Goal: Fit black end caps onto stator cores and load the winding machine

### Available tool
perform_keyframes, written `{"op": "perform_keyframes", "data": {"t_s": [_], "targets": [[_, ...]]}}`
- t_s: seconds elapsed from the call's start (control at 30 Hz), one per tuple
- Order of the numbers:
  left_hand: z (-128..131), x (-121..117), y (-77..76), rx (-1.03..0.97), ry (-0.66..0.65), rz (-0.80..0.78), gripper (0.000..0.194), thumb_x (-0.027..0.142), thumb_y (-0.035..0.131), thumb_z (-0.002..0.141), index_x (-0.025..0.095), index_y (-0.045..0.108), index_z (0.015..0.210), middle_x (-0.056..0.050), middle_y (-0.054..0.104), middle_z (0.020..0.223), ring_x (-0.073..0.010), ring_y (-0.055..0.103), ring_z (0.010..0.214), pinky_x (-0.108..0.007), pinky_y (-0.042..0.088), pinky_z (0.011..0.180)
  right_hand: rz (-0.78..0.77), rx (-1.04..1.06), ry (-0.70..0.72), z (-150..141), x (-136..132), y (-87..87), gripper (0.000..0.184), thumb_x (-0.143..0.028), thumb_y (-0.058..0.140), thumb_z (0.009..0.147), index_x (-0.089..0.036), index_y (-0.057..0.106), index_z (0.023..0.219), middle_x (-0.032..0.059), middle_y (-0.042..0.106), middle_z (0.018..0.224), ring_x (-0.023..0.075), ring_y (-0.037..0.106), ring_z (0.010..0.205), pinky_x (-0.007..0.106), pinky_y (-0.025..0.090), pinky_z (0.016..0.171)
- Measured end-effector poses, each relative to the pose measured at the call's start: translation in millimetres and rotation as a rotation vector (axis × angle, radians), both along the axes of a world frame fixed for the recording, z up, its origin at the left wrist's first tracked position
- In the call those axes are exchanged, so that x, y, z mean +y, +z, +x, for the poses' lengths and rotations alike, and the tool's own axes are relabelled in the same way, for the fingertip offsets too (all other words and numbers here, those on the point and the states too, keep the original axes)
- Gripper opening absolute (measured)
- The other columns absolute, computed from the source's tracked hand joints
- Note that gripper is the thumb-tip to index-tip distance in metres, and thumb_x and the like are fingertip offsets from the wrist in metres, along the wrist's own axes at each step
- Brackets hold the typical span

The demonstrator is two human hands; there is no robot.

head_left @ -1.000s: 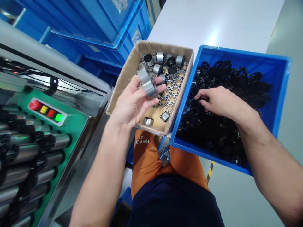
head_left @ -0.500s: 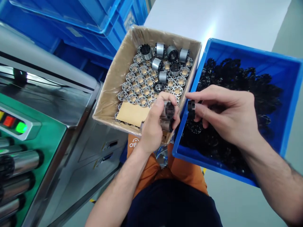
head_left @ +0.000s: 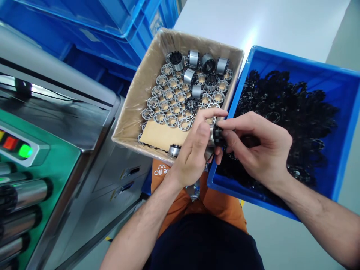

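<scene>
My left hand [head_left: 192, 153] is closed around a silver stator core [head_left: 211, 137], just over the near right edge of the cardboard box [head_left: 131, 92]. A second metal piece seems to lie lower in that hand, mostly hidden by fingers. With thumb and forefinger my right hand [head_left: 263, 150] pinches a black plastic end cap [head_left: 218, 135] against the core's right end. How far the cap sits on the core I cannot tell. In the box stand rows of bare stator cores [head_left: 168, 94], and several black-capped cores [head_left: 194, 58] lie loose on top of them.
A blue bin [head_left: 292, 62] on the right holds a heap of black plastic caps [head_left: 292, 101]. Cardboard sheet [head_left: 163, 135] lies in the box. To the left is a green machine panel [head_left: 56, 150] with lit buttons; blue crates [head_left: 112, 45] are stacked behind.
My right hand has moved left with the black cap, from over the blue bin to the core. My left hand has shifted slightly right and turned the core's end toward it.
</scene>
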State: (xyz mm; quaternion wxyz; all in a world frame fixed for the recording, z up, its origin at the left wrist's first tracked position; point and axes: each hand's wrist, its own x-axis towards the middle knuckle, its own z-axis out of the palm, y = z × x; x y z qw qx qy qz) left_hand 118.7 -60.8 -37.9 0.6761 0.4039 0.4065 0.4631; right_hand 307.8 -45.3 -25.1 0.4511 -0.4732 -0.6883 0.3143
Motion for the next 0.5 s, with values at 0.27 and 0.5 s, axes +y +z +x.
{"op": "perform_keyframes", "data": {"t_s": [0.27, 0.5], "targets": [[-3.8, 0.4, -7.4, 0.003, -0.083, 0.074, 0.062, 0.084, 0.047, 0.126, 0.032, 0.072, 0.151, 0.000, 0.069, 0.080, -0.0191, 0.070, 0.064, -0.035, 0.048, 0.058, 0.262, -0.052, -0.010, -1.6, -1.3, -5.0, 0.035, -0.012, 0.083, 0.111, -0.043, 0.098, 0.115, 0.0023, 0.092, 0.107, 0.0211, 0.087, 0.087, 0.036, 0.074, 0.075], [-7.5, 2.0, -8.6, -0.083, -0.097, 0.056, 0.048, 0.076, 0.056, 0.127, 0.031, 0.071, 0.139, 0.000, 0.068, 0.082, -0.0194, 0.070, 0.067, -0.034, 0.052, 0.060, 0.161, -0.040, 0.022, -1.7, 0.8, -0.9, 0.024, -0.013, 0.079, 0.111, -0.034, 0.091, 0.109, 0.0028, 0.086, 0.099, 0.0205, 0.081, 0.082, 0.035, 0.066, 0.071]]}}
